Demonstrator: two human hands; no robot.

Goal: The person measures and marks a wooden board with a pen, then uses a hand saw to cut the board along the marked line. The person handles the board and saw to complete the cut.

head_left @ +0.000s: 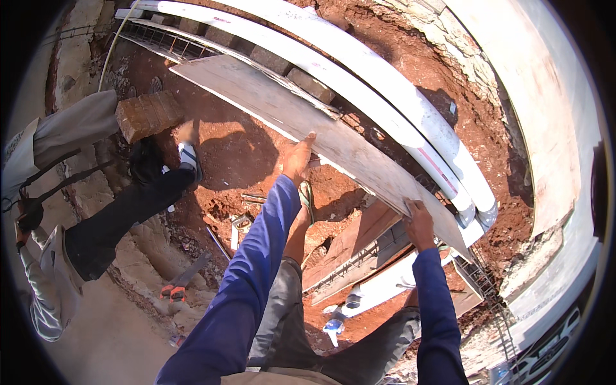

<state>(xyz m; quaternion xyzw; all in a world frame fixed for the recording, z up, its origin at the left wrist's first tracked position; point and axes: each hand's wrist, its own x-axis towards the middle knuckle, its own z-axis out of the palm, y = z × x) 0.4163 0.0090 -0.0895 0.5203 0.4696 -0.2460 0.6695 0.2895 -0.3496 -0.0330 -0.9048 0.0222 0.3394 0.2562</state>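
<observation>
A long, pale plywood board (366, 157) slants across the trench from upper left to lower right. My left hand (298, 160) grips its near edge around the middle, thumb on top and the other fingers hidden beneath. Farther along the same edge, toward the right end, my right hand (420, 226) is closed on the board too. Just beyond the board runs a rebar cage, with several grey blocks (311, 85) in a row beside it. A second wooden formwork piece (350, 247) with rebar lies below, between my hands and legs.
Two white pipes (391, 83) curve along the far side. At left, a co-worker's dark trouser leg (128, 205) reaches into the red-earth trench, near a brown block (149, 115). A handsaw (186, 277) with orange handle lies on the left ledge. A blue-and-white container (333, 327) sits below.
</observation>
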